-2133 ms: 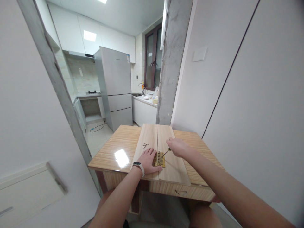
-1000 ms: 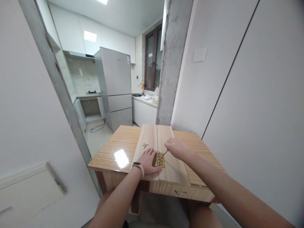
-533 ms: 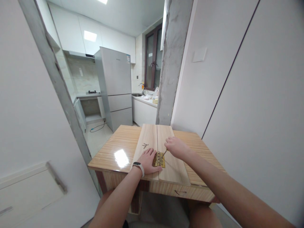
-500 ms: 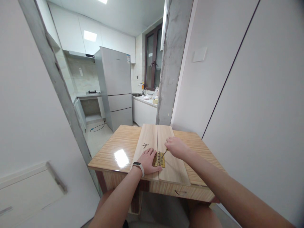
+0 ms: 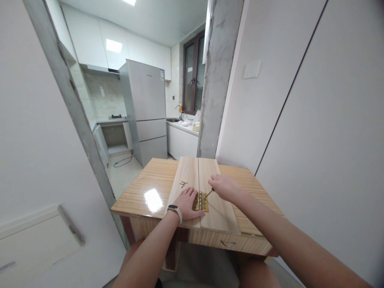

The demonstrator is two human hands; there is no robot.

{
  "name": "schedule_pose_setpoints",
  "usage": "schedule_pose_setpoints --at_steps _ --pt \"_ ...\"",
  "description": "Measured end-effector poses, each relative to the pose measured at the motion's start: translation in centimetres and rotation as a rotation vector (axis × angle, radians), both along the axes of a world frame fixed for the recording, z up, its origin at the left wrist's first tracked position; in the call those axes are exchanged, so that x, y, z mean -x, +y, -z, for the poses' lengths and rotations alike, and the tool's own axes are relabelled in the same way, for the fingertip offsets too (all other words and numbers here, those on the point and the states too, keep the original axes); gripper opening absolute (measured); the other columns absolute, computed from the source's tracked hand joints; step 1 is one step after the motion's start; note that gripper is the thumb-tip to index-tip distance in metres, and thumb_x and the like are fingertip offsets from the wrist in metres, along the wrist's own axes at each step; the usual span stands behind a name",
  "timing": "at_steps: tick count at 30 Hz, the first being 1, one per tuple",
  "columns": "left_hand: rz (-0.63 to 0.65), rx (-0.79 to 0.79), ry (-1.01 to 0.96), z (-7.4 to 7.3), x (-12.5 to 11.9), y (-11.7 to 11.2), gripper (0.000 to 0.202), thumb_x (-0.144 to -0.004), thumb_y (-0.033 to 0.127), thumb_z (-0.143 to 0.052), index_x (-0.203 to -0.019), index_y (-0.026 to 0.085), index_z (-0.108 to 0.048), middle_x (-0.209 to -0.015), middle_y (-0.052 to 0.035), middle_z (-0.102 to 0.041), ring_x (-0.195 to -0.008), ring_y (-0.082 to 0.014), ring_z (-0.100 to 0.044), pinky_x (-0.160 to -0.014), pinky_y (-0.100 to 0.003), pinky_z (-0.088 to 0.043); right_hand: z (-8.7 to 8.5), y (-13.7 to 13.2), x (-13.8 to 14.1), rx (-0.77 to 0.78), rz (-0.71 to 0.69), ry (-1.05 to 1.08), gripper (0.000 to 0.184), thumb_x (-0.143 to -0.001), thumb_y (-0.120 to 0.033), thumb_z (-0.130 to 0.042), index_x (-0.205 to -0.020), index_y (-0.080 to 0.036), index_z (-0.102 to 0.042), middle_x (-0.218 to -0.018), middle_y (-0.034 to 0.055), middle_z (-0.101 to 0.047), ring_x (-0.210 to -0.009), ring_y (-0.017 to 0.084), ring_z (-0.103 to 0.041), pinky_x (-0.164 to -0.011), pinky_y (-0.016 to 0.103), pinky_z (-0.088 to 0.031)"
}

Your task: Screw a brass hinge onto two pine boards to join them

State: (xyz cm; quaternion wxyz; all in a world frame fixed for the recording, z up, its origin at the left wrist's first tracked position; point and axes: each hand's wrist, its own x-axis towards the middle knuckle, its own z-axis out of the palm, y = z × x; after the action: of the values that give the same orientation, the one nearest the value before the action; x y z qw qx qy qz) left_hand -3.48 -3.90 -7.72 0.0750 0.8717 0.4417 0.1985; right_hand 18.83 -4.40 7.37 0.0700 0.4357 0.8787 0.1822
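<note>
Two pale wooden boards lie side by side on the table, the left board [image 5: 185, 172] bearing a dark mark and the right board [image 5: 220, 216] beside it. A brass hinge [image 5: 205, 206] spans the seam between them. My left hand [image 5: 189, 204], wearing a white-banded watch, lies with fingers spread over the left board and the hinge's left leaf. My right hand [image 5: 223, 186] is closed round the handle of a screwdriver [image 5: 209, 193], most of which the fingers hide. Its slanted shaft reaches down to the hinge's right leaf.
The wood-grain table [image 5: 159, 172] has a drawer with a handle [image 5: 228, 243] at its front. Beyond it stand a grey refrigerator [image 5: 150, 96] and a kitchen counter with a sink [image 5: 173, 119]. A white wall panel [image 5: 318, 128] rises close on the right.
My right hand has shifted slightly and turned, so a bit more of the screwdriver near its handle shows. My left hand, the boards and the hinge stay in place.
</note>
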Motion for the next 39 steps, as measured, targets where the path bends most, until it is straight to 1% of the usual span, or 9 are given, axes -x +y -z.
schedule_pose_setpoints --at_steps 4,12,15,20,23,27,30,35,39 --pt "0.003 -0.003 0.004 -0.1 0.0 0.0 0.105 -0.072 0.086 -0.056 -0.151 0.02 -0.039 -0.155 -0.0167 -0.04 -0.145 -0.0392 -0.031 -0.12 -0.053 -0.024 -0.2 -0.3 0.4 -0.073 -0.139 -0.013 0.018 -0.091 -0.011 -0.052 -0.09 -0.014 -0.069 -0.095 0.014 -0.067 -0.098 0.026 -0.06 -0.083 0.035 -0.043" --pt "0.0 0.003 0.012 0.0 0.0 0.1 0.103 -0.073 0.086 -0.056 -0.15 0.02 -0.04 -0.156 -0.0163 -0.039 -0.145 -0.0399 -0.03 -0.12 -0.054 -0.023 -0.1 0.1 0.4 -0.041 -0.123 -0.007 0.018 -0.091 -0.014 -0.054 -0.089 -0.014 -0.072 -0.091 0.0143 -0.068 -0.093 0.024 -0.062 -0.081 0.033 -0.044" --pt "0.0 -0.005 0.01 0.2 0.0 0.1 0.104 -0.072 0.087 -0.055 -0.15 0.019 -0.04 -0.155 -0.0163 -0.039 -0.145 -0.0396 -0.031 -0.12 -0.054 -0.023 -0.2 0.0 0.4 -0.003 -0.06 -0.013 0.018 -0.09 -0.019 -0.056 -0.09 -0.013 -0.073 -0.093 0.0154 -0.07 -0.093 0.025 -0.065 -0.081 0.033 -0.046" --pt "-0.003 -0.017 0.01 0.2 0.0 0.2 0.105 -0.072 0.089 -0.053 -0.149 0.019 -0.041 -0.155 -0.0167 -0.04 -0.145 -0.0391 -0.032 -0.12 -0.053 -0.025 -0.6 0.0 1.3 0.111 0.208 -0.031 0.027 -0.089 -0.033 -0.06 -0.098 -0.012 -0.074 -0.098 0.0191 -0.073 -0.093 0.029 -0.071 -0.077 0.036 -0.051" --pt "0.0 -0.017 0.005 0.2 0.0 0.2 0.105 -0.071 0.089 -0.053 -0.149 0.019 -0.041 -0.154 -0.0165 -0.041 -0.144 -0.039 -0.033 -0.12 -0.053 -0.025 -0.7 -0.1 1.8 0.137 0.276 -0.05 0.028 -0.088 -0.033 -0.061 -0.101 -0.012 -0.073 -0.1 0.0201 -0.073 -0.095 0.033 -0.071 -0.075 0.038 -0.052" --pt "0.003 -0.015 0.007 0.2 0.1 0.2 0.104 -0.072 0.088 -0.054 -0.15 0.019 -0.04 -0.155 -0.0158 -0.04 -0.145 -0.0389 -0.031 -0.12 -0.053 -0.025 -0.7 -0.5 1.8 0.103 0.172 -0.033 0.026 -0.085 -0.018 -0.062 -0.11 -0.013 -0.065 -0.101 0.0165 -0.072 -0.093 0.029 -0.07 -0.074 0.034 -0.05" --pt "0.001 -0.013 0.009 0.3 0.1 0.2 0.106 -0.072 0.088 -0.053 -0.15 0.018 -0.04 -0.155 -0.0167 -0.039 -0.145 -0.0394 -0.031 -0.12 -0.053 -0.024 -0.5 -0.7 1.4 0.048 0.075 -0.004 0.021 -0.088 -0.01 -0.055 -0.106 -0.014 -0.064 -0.1 0.0149 -0.07 -0.091 0.024 -0.068 -0.076 0.031 -0.047" --pt "0.002 -0.023 0.015 0.4 0.1 0.2 0.104 -0.072 0.087 -0.054 -0.15 0.019 -0.04 -0.154 -0.0163 -0.041 -0.145 -0.0392 -0.031 -0.12 -0.052 -0.024 0.0 -0.5 1.0 -0.07 -0.138 -0.023 0.017 -0.091 -0.011 -0.052 -0.092 -0.014 -0.068 -0.094 0.0144 -0.068 -0.097 0.026 -0.06 -0.081 0.035 -0.042" --pt "-0.006 -0.032 0.011 0.4 0.1 0.2 0.103 -0.072 0.086 -0.055 -0.149 0.019 -0.041 -0.154 -0.0157 -0.041 -0.145 -0.0388 -0.032 -0.12 -0.052 -0.024 0.3 0.0 0.8 -0.123 -0.209 -0.038 0.014 -0.09 -0.012 -0.054 -0.088 -0.014 -0.069 -0.092 0.0134 -0.067 -0.097 0.026 -0.058 -0.08 0.036 -0.04"
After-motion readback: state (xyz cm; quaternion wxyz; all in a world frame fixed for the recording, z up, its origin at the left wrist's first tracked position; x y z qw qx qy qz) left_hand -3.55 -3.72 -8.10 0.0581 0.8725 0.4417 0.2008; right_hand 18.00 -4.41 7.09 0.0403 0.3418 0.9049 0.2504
